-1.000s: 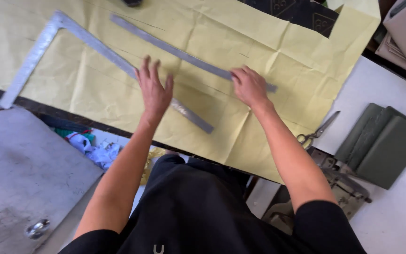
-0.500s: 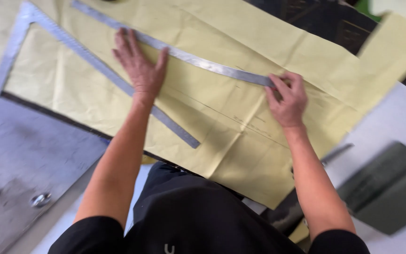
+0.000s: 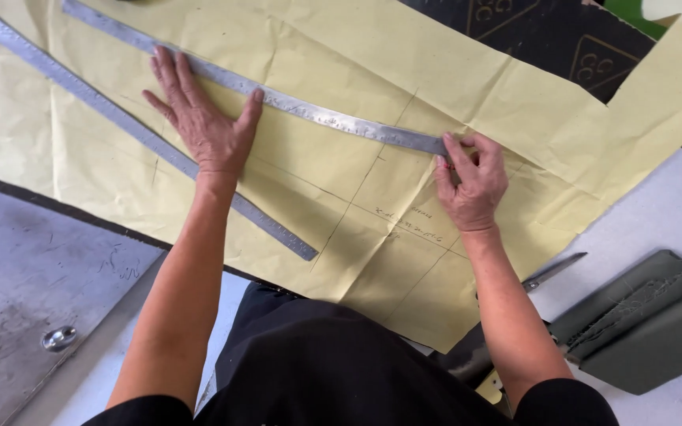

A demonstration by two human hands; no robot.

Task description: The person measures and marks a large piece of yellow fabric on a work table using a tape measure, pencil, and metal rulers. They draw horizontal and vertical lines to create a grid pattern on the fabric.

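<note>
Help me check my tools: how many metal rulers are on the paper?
2. A straight ruler lies under the left hand and right hand; an L-square lies left of it, passing under the left wrist. Others may lie out of frame.
</note>
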